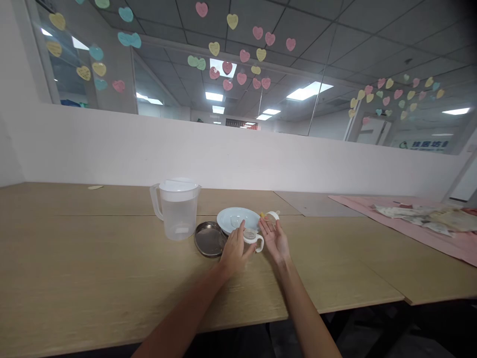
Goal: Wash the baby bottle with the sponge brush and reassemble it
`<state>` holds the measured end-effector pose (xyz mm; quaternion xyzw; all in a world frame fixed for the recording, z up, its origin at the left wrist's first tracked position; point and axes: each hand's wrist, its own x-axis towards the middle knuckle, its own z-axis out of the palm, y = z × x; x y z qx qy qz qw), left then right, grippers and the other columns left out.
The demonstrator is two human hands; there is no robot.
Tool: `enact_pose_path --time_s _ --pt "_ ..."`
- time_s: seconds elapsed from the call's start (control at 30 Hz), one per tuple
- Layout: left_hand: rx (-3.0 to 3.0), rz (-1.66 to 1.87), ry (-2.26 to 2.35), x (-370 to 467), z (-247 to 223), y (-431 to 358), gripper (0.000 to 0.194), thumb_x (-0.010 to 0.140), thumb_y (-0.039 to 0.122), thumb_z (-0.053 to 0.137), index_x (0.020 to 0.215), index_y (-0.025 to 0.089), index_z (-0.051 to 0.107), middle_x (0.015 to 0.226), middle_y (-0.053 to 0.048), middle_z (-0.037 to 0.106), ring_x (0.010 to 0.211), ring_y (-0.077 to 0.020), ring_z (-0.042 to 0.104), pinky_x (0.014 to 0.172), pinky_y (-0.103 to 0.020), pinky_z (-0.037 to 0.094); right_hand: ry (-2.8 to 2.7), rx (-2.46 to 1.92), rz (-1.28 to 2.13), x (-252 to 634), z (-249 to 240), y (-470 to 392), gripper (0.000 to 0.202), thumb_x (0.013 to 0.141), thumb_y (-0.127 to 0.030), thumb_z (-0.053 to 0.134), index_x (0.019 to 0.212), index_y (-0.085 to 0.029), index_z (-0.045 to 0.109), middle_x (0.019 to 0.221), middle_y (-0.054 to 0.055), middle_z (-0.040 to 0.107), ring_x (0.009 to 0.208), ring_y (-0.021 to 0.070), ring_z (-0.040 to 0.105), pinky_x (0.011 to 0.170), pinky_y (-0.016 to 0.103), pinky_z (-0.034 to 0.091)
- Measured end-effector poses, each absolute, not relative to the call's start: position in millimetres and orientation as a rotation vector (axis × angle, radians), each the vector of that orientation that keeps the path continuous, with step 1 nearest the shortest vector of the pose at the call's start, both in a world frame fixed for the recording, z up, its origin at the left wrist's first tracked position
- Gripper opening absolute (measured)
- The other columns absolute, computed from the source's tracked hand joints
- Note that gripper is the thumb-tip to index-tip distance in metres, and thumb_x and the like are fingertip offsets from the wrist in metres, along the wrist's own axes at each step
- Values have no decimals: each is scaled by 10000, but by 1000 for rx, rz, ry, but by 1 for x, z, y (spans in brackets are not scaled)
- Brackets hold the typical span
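My left hand point(233, 249) is closed round the side of a small white-rimmed cup point(250, 233) with a loop handle pointing right. Its thumb is in front and its fingers reach behind. On the other side of the handle, my right hand point(276, 240) is open, palm turned up and towards the cup, holding nothing visible. Just behind its fingertips is a small white object with a yellow part point(273, 215), partly hidden. A pale blue plate point(228, 215) lies behind the cup, with something clear on it. Left of my left hand sits a round dark metal pan point(209, 239).
A translucent lidded pitcher point(180, 214) stands left of the pan, handle to the left. Far right, a pink cloth point(372, 214) carries crumpled pale items point(421, 219). A grey mat point(316, 204) lies at the back. The wooden table's point(112, 278) front edge is near me.
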<state>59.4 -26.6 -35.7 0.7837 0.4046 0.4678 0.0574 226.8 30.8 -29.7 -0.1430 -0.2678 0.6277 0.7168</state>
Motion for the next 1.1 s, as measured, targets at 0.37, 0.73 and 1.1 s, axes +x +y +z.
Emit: enact_pose_path --time_s 0.37,0.73,1.1 --pt "2389 1441 1225 59 -39 -24 730 926 416 523 1526 148 203 1301 -186 561 1213 -309 533 1039 -504 418 -680 -485 1250 218 -30 30 260 818 -463 657 877 -210 646 896 71 742 919 202 698 925 335 545" --pt "2400 1438 1232 59 -37 -26 709 932 405 520 1519 145 220 1275 -178 571 1187 -302 544 1026 -495 433 -688 -605 1135 211 -24 22 332 708 -479 718 878 -201 656 851 41 736 780 196 679 684 297 540" --pt "2430 1442 1217 59 -38 -24 708 926 394 527 1518 156 220 1287 -176 571 1187 -298 547 1025 -496 437 -757 -720 1144 201 -27 17 515 613 -488 790 1022 -253 586 986 25 736 915 238 679 710 333 559"
